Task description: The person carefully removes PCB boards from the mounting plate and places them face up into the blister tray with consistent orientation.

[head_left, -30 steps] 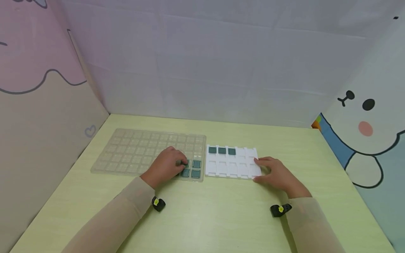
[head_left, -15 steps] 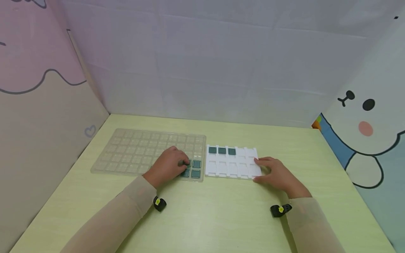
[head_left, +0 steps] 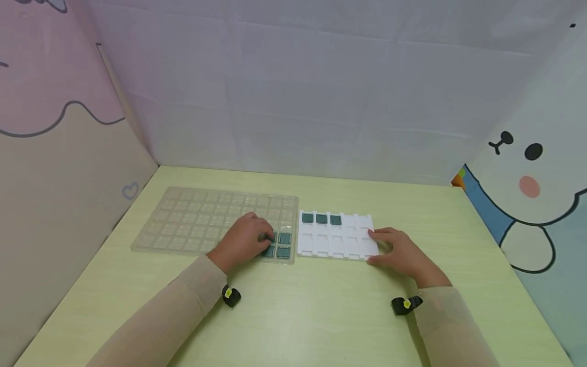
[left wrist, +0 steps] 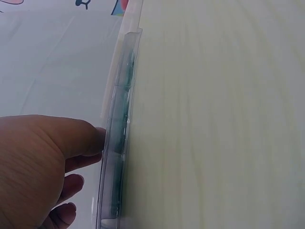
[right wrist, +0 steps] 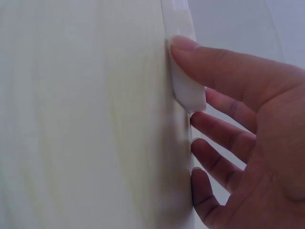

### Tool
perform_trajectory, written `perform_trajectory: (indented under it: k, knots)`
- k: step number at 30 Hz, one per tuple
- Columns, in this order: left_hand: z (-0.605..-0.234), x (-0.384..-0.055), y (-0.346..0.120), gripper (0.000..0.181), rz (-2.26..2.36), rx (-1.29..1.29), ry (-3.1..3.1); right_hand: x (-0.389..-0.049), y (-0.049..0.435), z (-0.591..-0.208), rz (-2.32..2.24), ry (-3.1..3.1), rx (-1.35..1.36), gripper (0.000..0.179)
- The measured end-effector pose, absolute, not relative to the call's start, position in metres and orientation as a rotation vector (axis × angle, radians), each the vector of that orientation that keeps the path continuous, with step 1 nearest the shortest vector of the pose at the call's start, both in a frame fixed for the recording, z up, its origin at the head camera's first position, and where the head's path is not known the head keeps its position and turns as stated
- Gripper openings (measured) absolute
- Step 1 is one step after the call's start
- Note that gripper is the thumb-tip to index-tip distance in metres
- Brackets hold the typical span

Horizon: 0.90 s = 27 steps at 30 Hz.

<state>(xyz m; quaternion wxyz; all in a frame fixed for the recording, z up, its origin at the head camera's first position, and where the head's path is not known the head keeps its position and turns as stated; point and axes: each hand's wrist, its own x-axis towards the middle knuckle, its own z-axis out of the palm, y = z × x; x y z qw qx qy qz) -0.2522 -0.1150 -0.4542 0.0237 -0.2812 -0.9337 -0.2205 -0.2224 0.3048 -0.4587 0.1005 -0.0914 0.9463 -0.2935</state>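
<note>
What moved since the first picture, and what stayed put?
The left hand moved slightly right over the clear tray, toward the white tray; I can't see whether it gripped anything. The right hand still holds the white tray's right end, and three green chips stayed there.

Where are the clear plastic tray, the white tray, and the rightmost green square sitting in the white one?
Clear plastic tray (head_left: 195, 219): head view, on its bare pocketed surface.
White tray (head_left: 337, 242): head view, on a bare pocket in its front row.
Rightmost green square (head_left: 336, 220): head view, middle of its top.
</note>
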Motion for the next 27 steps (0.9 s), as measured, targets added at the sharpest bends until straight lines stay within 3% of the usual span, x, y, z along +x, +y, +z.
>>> perform_trajectory:
  k: [14, 27]
  knots:
    - [-0.45, -0.253, -0.109, 0.005, -0.591, -0.926, -2.845, -0.222, 0.304, -0.458, -0.871, 2.794, -0.261, 0.08]
    - [-0.44, -0.252, -0.089, 0.012, -0.899, -0.851, -2.849, -0.221, 0.302, -0.456, -0.865, 2.794, -0.264, 0.078]
